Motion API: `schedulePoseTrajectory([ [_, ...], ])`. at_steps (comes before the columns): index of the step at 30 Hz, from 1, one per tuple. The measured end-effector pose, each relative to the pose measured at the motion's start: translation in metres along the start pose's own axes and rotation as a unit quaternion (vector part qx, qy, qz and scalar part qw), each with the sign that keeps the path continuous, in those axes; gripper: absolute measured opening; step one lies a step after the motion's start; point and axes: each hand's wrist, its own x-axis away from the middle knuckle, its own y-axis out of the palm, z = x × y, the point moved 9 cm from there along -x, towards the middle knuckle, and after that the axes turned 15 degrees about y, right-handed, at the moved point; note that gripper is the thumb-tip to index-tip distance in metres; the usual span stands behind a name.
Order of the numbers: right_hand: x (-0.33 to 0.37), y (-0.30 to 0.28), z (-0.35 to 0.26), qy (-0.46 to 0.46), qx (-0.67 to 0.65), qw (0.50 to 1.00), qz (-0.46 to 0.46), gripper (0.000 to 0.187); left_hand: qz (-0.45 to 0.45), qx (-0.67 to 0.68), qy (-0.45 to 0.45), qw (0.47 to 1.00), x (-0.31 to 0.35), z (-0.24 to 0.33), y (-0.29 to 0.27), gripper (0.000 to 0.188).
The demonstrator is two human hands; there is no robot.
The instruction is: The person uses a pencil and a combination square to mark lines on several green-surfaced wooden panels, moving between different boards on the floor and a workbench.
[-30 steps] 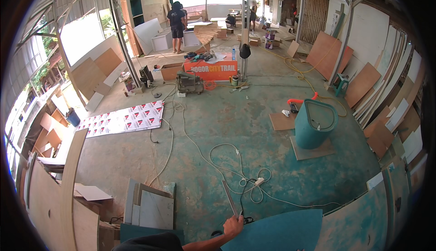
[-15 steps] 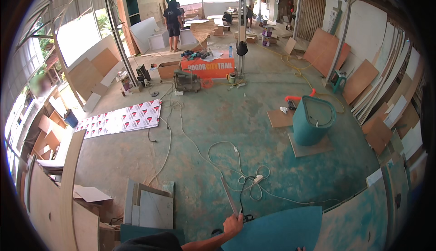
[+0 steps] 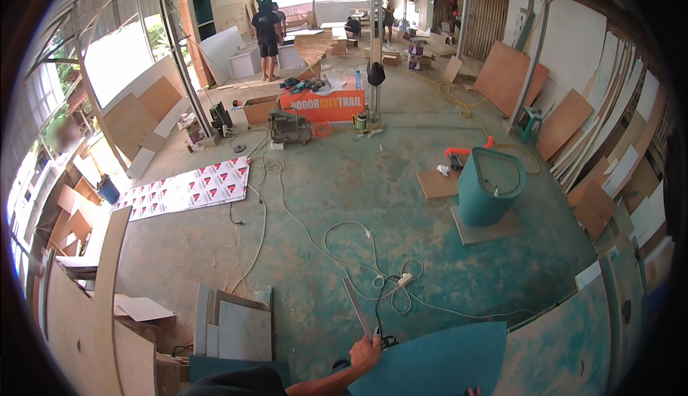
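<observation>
At the lower edge, the left hand (image 3: pixel 365 353) is closed around the near end of a long, thin grey metal strip (image 3: pixel 356 305) that slants up and away over the floor. The hand sits at the rim of a curved teal-painted board (image 3: pixel 437 360) lying flat in front of the person. The right hand is not clearly in view; only a small dark bit shows at the bottom edge, so I cannot tell its state.

Just beyond the strip, a tangle of white cable with a white plug block (image 3: pixel 404 279) loops across the green-stained concrete floor (image 3: pixel 344 181), close to the strip's far end. To the left lies a stack of grey and pale wooden offcuts (image 3: pixel 235 324). Farther off on the right stands a teal D-shaped cabinet (image 3: pixel 490 187) on a plywood square. A red-and-white patterned sheet (image 3: pixel 188 188) lies flat at left. A person in dark clothes (image 3: pixel 267 29) stands far back.
</observation>
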Motion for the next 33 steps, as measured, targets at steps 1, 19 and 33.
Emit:
schedulePoseTrajectory([
  [1,0.001,-0.001,-0.003,0.001,-0.001,1.000,-0.001,0.044,0.001,-0.001,0.001,1.000,0.000,-0.002,0.001,0.055],
  [19,0.011,-0.051,0.036,0.009,-0.067,0.985,0.160,0.038,0.096,-0.022,0.053,0.994,-0.013,-0.005,-0.011,0.055],
  [33,0.111,-0.067,0.090,0.255,0.050,0.949,0.180,0.045,0.041,-0.025,0.195,0.980,-0.026,0.075,0.055,0.061],
])
